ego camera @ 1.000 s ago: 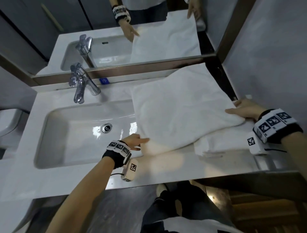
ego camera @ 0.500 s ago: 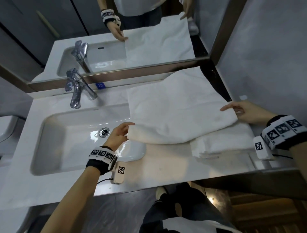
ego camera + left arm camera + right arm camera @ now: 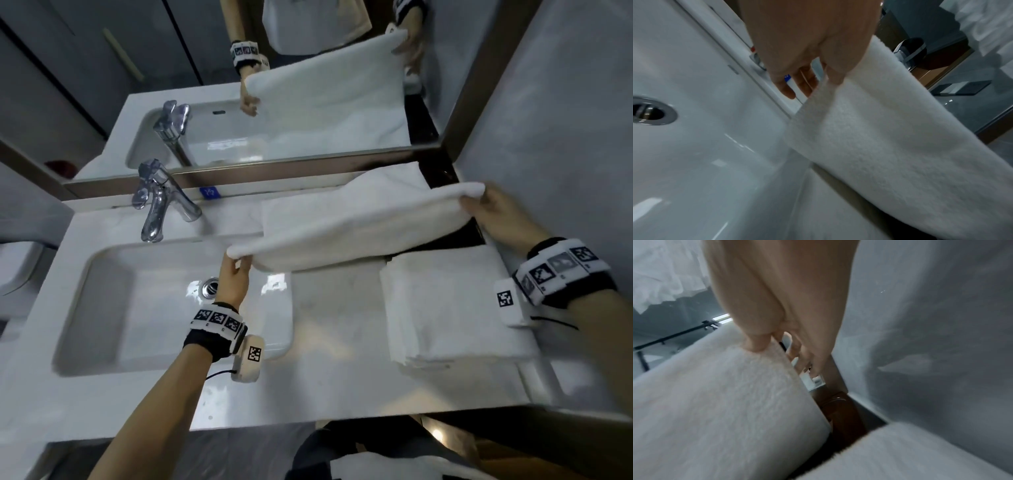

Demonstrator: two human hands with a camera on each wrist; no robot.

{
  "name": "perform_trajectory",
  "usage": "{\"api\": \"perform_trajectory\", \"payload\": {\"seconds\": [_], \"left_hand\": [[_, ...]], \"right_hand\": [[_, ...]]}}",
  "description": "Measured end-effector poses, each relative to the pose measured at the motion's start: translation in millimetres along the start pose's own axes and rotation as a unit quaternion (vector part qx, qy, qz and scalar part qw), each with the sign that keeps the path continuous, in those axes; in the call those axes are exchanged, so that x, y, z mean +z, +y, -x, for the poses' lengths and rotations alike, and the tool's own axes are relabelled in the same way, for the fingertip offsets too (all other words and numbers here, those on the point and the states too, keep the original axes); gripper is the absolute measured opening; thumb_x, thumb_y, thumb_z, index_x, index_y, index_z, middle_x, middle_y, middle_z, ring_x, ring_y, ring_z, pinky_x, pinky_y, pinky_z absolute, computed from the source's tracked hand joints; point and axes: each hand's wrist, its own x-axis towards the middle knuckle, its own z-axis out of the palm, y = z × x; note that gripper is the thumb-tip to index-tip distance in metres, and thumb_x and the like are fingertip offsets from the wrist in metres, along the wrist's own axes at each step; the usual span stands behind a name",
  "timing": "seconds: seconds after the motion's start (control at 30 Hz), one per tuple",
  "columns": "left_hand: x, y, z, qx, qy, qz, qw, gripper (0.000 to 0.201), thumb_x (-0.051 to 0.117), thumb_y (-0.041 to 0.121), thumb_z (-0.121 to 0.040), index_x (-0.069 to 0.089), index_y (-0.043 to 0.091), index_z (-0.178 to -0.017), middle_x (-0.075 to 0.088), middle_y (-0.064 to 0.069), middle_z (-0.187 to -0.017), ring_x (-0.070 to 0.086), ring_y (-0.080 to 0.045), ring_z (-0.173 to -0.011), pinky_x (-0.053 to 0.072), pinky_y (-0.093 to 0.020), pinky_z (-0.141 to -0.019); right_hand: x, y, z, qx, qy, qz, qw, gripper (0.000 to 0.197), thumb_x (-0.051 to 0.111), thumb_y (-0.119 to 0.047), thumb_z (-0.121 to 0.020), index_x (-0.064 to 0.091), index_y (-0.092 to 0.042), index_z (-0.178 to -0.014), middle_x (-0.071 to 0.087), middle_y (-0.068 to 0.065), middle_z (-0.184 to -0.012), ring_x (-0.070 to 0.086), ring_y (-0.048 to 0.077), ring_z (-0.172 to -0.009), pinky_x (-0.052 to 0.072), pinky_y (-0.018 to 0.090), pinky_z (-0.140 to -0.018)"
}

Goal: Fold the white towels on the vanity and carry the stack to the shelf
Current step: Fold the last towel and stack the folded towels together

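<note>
Your left hand pinches the near-left corner of the soft white terry towel between thumb and fingers; the remaining digits hang loosely curled. Your right hand grips the towel's right corner, thumb on top and fingers curled underneath. Between both hands the lifted edge is stretched taut above the glossy white marble-look desk, while the far part of the cloth lies on the desk at 12 o'clock, against the base of the brown-framed wall mirror.

A folded stack of white towels rests on the desk at 3 o'clock, below your right wrist and apart from the raised towel.

The white rectangular ceramic basin occupies the 9 o'clock side, with its round chrome drain just beside your left wrist. The chrome single-lever tap stands at 11 o'clock behind the basin. A grey wall bounds the desk at 2 o'clock.
</note>
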Motion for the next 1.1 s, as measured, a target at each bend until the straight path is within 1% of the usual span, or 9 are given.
{"api": "perform_trajectory", "payload": {"seconds": [0.1,0.2,0.33,0.57,0.8,0.87,0.97,1.03,1.1], "left_hand": [[14.7,13.9,-25.0,0.01,0.037,0.008,0.999,0.021,0.038,0.015,-0.101,0.049,0.004,-0.114,0.049,-0.006,-0.108,0.046,-0.016,-0.101,0.036,-0.022,-0.085],[25.8,22.0,-56.2,0.009,0.076,-0.039,0.996,0.017,0.036,0.017,-0.101,0.042,0.011,-0.087,0.043,-0.007,-0.093,0.039,-0.018,-0.09,0.033,-0.03,-0.082],[40.9,30.8,-92.4,-0.047,0.087,-0.084,0.991,0.02,0.029,0.024,-0.102,0.036,0.007,-0.094,0.049,-0.012,-0.095,0.046,-0.023,-0.09,0.031,-0.03,-0.077],[59.7,33.5,-143.2,-0.096,0.072,-0.178,0.977,0.023,0.034,0.029,-0.1,0.038,0.008,-0.09,0.058,-0.027,-0.112,0.052,-0.037,-0.103,0.027,-0.029,-0.074],[65.9,27.7,-154.5,-0.164,0.02,-0.25,0.954,0.037,0.05,0.03,-0.092,0.053,-0.001,-0.112,0.057,-0.022,-0.12,0.054,-0.037,-0.11,0.042,-0.037,-0.087],[65.9,26.8,-147.1,-0.197,0.026,-0.234,0.952,0.047,0.057,0.035,-0.086,0.048,0.001,-0.116,0.055,-0.018,-0.122,0.054,-0.035,-0.108,0.046,-0.039,-0.089],[70.3,28.8,-131.4,-0.237,-0.002,-0.228,0.944,0.061,0.06,0.041,-0.082,0.041,0.001,-0.124,0.055,-0.014,-0.121,0.051,-0.027,-0.093,0.042,-0.034,-0.075],[72.6,28.8,-124.5,-0.256,-0.035,-0.254,0.932,0.065,0.059,0.043,-0.085,0.039,-0.001,-0.129,0.053,-0.018,-0.125,0.053,-0.03,-0.098,0.043,-0.037,-0.079],[71.2,26.0,-119.7,-0.265,-0.075,-0.261,0.925,0.055,0.054,0.048,-0.088,0.049,0.001,-0.116,0.057,-0.02,-0.121,0.056,-0.035,-0.109,0.044,-0.04,-0.092]], "right_hand": [[8.8,-9.1,-32.5,0.005,0.045,-0.043,0.998,0.033,0.044,-0.036,-0.097,0.054,-0.022,-0.125,0.059,-0.003,-0.122,0.054,0.019,-0.117,0.04,0.04,-0.106],[15.2,-16.6,-69.9,0.018,0.064,-0.011,0.998,0.036,0.04,-0.038,-0.097,0.051,-0.023,-0.128,0.059,0.004,-0.128,0.053,0.022,-0.116,0.04,0.037,-0.102],[25.8,-19.0,-114.6,0.037,0.064,-0.002,0.997,0.034,0.04,-0.031,-0.099,0.052,-0.015,-0.126,0.059,0.01,-0.125,0.052,0.019,-0.106,0.034,0.025,-0.088],[41.6,3.5,-169.9,0.122,0.031,0.023,0.992,0.036,0.042,-0.028,-0.099,0.052,0.005,-0.108,0.059,0.025,-0.116,0.055,0.033,-0.104,0.037,0.033,-0.082],[41.1,22.8,-180.0,0.208,0.017,0.057,0.976,0.042,0.048,-0.034,-0.095,0.053,-0.002,-0.122,0.058,0.017,-0.119,0.054,0.034,-0.114,0.04,0.035,-0.091],[37.3,30.1,-176.0,0.242,-0.004,0.054,0.969,0.038,0.049,-0.044,-0.092,0.057,-0.012,-0.11,0.058,0.011,-0.111,0.054,0.029,-0.105,0.04,0.035,-0.09],[35.0,37.1,-163.6,0.269,-0.04,0.045,0.961,0.034,0.055,-0.052,-0.086,0.053,-0.018,-0.081,0.055,0.001,-0.085,0.052,0.022,-0.09,0.04,0.03,-0.076],[35.9,37.3,-155.9,0.278,-0.055,0.035,0.958,0.039,0.063,-0.048,-0.083,0.06,-0.01,-0.09,0.06,0.004,-0.088,0.056,0.025,-0.088,0.041,0.03,-0.071],[36.5,35.7,-150.0,0.294,-0.078,0.03,0.952,0.054,0.067,-0.045,-0.08,0.059,0.0,-0.109,0.062,0.01,-0.106,0.059,0.029,-0.099,0.047,0.035,-0.082]]}}
